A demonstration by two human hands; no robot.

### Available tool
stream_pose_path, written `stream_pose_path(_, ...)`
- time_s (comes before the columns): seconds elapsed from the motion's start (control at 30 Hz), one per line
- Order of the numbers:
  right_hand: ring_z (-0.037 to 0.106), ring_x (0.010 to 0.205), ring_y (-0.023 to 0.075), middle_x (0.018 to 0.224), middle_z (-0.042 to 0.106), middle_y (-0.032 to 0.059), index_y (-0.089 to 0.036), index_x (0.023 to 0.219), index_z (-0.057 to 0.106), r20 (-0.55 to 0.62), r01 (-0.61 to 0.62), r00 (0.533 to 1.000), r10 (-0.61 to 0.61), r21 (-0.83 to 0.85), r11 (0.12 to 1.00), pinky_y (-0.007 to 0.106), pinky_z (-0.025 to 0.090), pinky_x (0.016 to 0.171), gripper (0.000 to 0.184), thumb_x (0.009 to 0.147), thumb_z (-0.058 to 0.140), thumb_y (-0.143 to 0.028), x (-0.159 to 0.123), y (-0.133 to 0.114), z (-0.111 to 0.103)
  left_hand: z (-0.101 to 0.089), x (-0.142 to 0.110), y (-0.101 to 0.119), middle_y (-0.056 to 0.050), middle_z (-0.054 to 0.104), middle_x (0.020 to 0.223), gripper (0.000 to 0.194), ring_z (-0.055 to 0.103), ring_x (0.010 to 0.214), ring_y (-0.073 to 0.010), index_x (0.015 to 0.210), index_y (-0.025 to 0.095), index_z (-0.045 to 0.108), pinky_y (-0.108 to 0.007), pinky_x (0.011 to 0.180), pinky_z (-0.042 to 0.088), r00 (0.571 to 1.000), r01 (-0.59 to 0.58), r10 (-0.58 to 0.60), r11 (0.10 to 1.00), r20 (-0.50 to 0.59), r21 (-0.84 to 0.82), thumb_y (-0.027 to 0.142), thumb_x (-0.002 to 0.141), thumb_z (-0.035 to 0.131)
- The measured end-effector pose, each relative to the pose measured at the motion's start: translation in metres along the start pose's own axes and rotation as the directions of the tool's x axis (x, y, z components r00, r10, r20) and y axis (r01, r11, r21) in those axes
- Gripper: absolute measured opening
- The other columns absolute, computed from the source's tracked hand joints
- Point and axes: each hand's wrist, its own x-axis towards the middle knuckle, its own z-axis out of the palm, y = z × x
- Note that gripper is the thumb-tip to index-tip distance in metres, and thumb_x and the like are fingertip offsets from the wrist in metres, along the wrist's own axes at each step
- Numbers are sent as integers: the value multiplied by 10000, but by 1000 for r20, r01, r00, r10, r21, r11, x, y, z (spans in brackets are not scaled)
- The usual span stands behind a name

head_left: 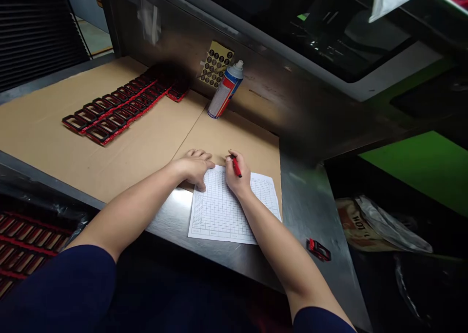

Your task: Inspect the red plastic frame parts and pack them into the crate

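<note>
A white sheet printed with a table grid [212, 211] lies across the cardboard and the metal bench edge. My left hand [195, 168] rests on its upper left corner, fingers spread, thumb pressing on the paper. My right hand [237, 174] is closed around a red pen [236, 166] over the sheet's upper middle. The pen's tip is hidden by the fingers, so I cannot tell whether it touches the paper. Part of the grid lies hidden under my right hand and forearm.
A spray can [225, 90] stands behind the sheet, near a sticker sheet [216, 65] on the metal wall. Rows of black and red frames [120, 106] lie on the cardboard [146, 152] at left. One similar red and black piece [319, 249] sits on the metal at right.
</note>
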Motion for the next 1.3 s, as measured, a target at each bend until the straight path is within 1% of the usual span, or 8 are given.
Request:
stream_pose_path(0.33, 691, 974, 237, 1070, 732, 82, -197, 1166, 662, -77, -74, 994, 83, 113, 991, 452, 516, 977, 384, 842, 661, -403, -16, -9, -9, 3, -8, 16, -212, 277, 1642, 1048, 191, 1537, -410, 1419, 179, 524, -531, 1255, 132, 999, 11, -15, 995, 37, 97, 503, 490, 887)
stream_pose_path(0.47, 696, 789, 214, 732, 687, 27, -187, 942, 659, -160, -197, 952, 261, 333, 922, 387, 560, 827, 400, 914, 531, -565, -18, -18, -5, 0, -8, 15, -215, 213, 1664, 1104, 143, 1557, -402, 1460, 181, 474, -528, 1259, 125, 997, 27, -35, 992, 65, 123, 563, 503, 870)
stream_pose_path(0.63, 610, 521, 168, 493, 534, -57, -205, 891, 592, -60, -306, 916, 398, 538, 786, 267, 493, 529, 317, 874, 540, -518, -35, -24, -7, -1, -6, 11, -219, 158, 1682, 1146, 80, 1572, -407, 1467, 172, 463, -534, 1269, 87, 996, 20, -28, 995, 84, 102, 638, 493, 845)
stream_pose_path(0.8, 598, 552, 146, 556, 578, -53, -223, 781, 573, 0, -301, 930, 367, 572, 763, 262, 489, 567, 146, 811, 633, -352, -56, -29, -16, 0, -6, 10, -210, 156, 1686, 1068, 70, 1580, -387, 1459, 190, 474, -530, 1271, 81, 996, 21, -29, 995, 87, 95, 616, 544, 823)
stream_pose_path(1.0, 596, 597, 148, 717, 664, -20, -217, 849, 659, 94, -116, 992, 86, 384, 916, 284, 487, 578, 52, 797, 659, -222, -68, -43, -14, 0, -5, 10, -217, 199, 1668, 1023, 100, 1572, -403, 1444, 185, 489, -547, 1264, 109, 998, 0, -6, 996, 63, 89, 599, 566, 813)
stream_pose_path(1.13, 611, 630, 161, 723, 648, -6, -217, 836, 645, 32, 103, 993, -113, 232, 967, 299, 503, 597, 97, 820, 582, -145, -69, -47, -19, 1, -5, 9, -199, 178, 1683, 978, 79, 1578, -402, 1436, 186, 496, -550, 1269, 98, 998, 5, -9, 997, 69, 71, 579, 593, 799)
stream_pose_path(1.2, 603, 650, 168, 734, 639, 10, -214, 848, 655, -5, 336, 940, -341, 169, 926, 307, 496, 603, 148, 795, 578, -99, -72, -52, -20, 2, -5, 9, -203, 149, 1690, 978, 50, 1583, -397, 1442, 175, 486, -549, 1273, 79, 997, 3, -8, 998, 71, 66, 580, 605, 791)
stream_pose_path(1.3, 541, 586, 160, 657, 585, -4, -211, 887, 671, 9, 594, 801, -599, 106, 797, 292, 433, 536, 213, 756, 581, -68, -81, -61, -20, 2, -4, 10, -217, 109, 1695, 997, 15, 1586, -390, 1457, 162, 464, -547, 1275, 59, 996, 9, -16, 997, 89, 77, 561, 606, 799)
